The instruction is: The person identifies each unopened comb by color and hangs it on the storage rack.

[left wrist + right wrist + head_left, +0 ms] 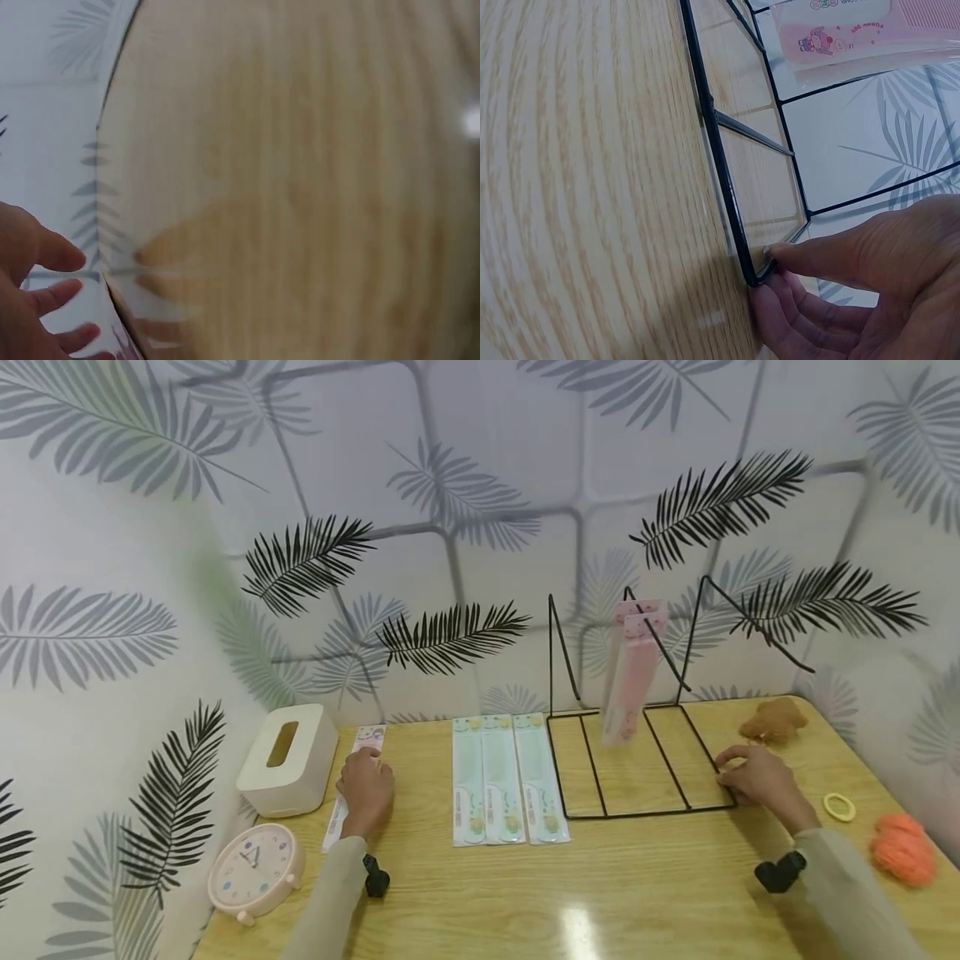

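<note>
My right hand point(761, 783) pinches the front right corner of a black wire rack point(731, 196) between thumb and fingers. Two pink packaged combs point(637, 672) stand upright in the rack, one behind the other; the right wrist view shows the teeth of one point(930, 15). On the left, my left hand point(365, 787) is over a pink-topped flat package point(334, 827), covering its middle. The left wrist view shows that hand's fingers point(64, 259) spread and slightly bent, apart from one another. Three pale green packages point(491, 785) lie side by side left of the rack.
A white tissue box point(300, 777) and a pink alarm clock point(253, 868) stand along the left edge. To the right lie a brown fluffy item point(776, 720), a yellow ring point(838, 807) and an orange fluffy ball point(903, 850). A leaf-patterned wall rises behind the table.
</note>
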Demonstrator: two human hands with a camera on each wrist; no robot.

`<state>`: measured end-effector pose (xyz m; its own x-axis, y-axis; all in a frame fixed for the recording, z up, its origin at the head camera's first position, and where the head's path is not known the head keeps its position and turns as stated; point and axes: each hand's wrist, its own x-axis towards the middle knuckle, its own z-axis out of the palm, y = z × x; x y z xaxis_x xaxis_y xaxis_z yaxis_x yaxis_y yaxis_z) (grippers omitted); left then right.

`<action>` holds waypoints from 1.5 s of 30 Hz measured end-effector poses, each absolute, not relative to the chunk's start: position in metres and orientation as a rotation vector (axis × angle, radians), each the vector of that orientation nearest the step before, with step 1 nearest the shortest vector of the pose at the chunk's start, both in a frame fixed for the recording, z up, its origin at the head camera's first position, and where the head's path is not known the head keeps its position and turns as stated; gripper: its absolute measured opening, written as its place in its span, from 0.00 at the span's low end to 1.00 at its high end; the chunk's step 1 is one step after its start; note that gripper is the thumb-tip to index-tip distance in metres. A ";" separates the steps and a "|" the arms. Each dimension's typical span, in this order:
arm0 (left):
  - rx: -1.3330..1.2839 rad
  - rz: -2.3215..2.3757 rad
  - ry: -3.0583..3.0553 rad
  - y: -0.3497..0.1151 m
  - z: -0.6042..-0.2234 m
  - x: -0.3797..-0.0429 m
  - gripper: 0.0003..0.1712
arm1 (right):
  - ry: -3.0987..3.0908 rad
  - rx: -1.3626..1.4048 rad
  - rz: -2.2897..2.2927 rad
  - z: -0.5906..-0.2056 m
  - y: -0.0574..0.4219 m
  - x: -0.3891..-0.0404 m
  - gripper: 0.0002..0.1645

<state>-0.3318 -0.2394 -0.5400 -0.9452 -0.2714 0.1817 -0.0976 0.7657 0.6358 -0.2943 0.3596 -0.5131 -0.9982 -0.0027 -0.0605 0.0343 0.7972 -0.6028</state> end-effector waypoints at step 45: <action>0.072 -1.619 -2.632 -0.232 -0.464 -0.321 0.20 | 2.867 0.059 -1.001 -0.509 0.358 -0.294 0.18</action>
